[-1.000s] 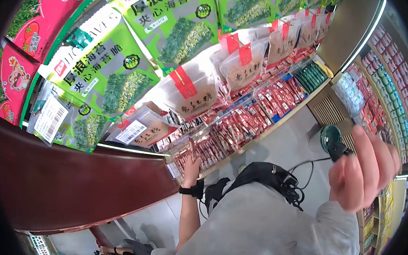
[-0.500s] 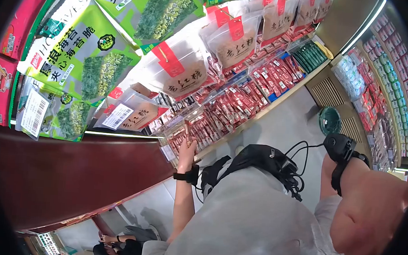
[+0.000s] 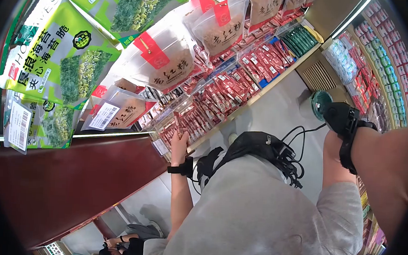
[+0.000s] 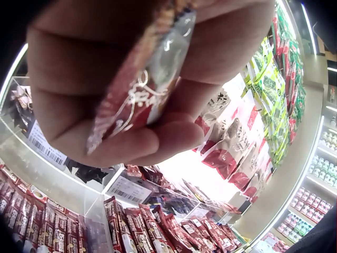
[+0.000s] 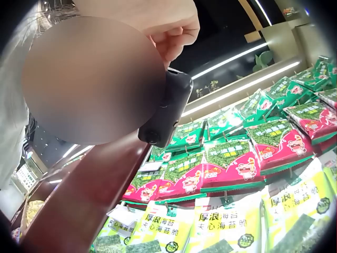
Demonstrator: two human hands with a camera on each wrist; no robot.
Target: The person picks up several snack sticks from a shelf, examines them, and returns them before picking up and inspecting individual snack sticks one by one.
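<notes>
The left hand [image 3: 179,147] pinches a red packet [image 3: 178,125] in curled fingers near the shelf's [image 3: 235,114] lower-left corner, while the right hand [image 5: 176,37], fingers bent, is by a black device [image 5: 166,108], its grip unclear.

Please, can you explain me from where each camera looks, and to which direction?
Head: worn on the head, looks forward and down at green bags and red packets; the grey shirt, left hand and right forearm show.
Left wrist: looks past the left hand's curled fingers, which hold a slim red packet, towards shelves and hanging bags.
Right wrist: looks past the right hand, at the top, to green and pink bags.
Head and left wrist share the held packet; all three show green bags.
</notes>
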